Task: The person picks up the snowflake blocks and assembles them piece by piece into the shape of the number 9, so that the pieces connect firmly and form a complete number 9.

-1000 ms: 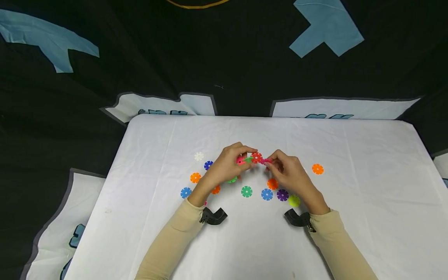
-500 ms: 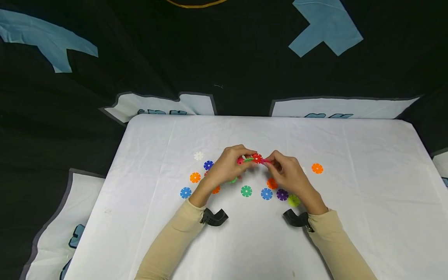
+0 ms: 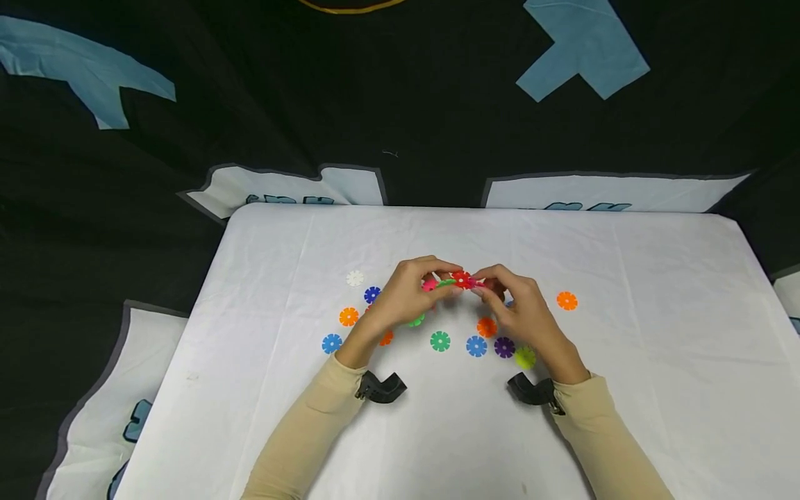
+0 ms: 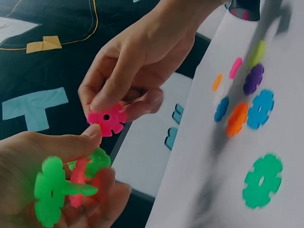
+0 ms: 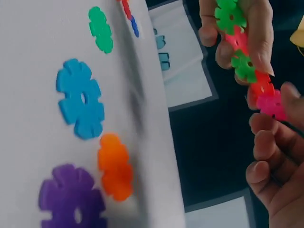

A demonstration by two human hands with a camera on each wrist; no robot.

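My left hand (image 3: 409, 293) grips a short chain of notched plastic snowflake discs above the table. In the right wrist view the chain shows a green disc (image 5: 231, 17), a pinkish-red disc (image 5: 238, 41), another green disc (image 5: 244, 66) and a red disc (image 5: 262, 87). At its end sits a pink disc (image 5: 271, 104), which my right hand (image 3: 523, 305) pinches between thumb and fingers. The pink disc meets the red one edge to edge; how deep their slots engage cannot be told. A further green disc (image 4: 50, 192) stands nearest the left wrist camera.
Loose discs lie about the white table (image 3: 437, 444): an orange disc (image 3: 567, 301) far right, a purple disc (image 3: 504, 347) and a yellow-green disc (image 3: 525, 357) by the right wrist, a white disc (image 3: 355, 278) at left. A dark cloth (image 3: 400, 104) hangs behind.
My right hand's fingers have shifted on the pink disc, and its thumb and forefinger have come closer to the red disc. The left hand has barely moved.
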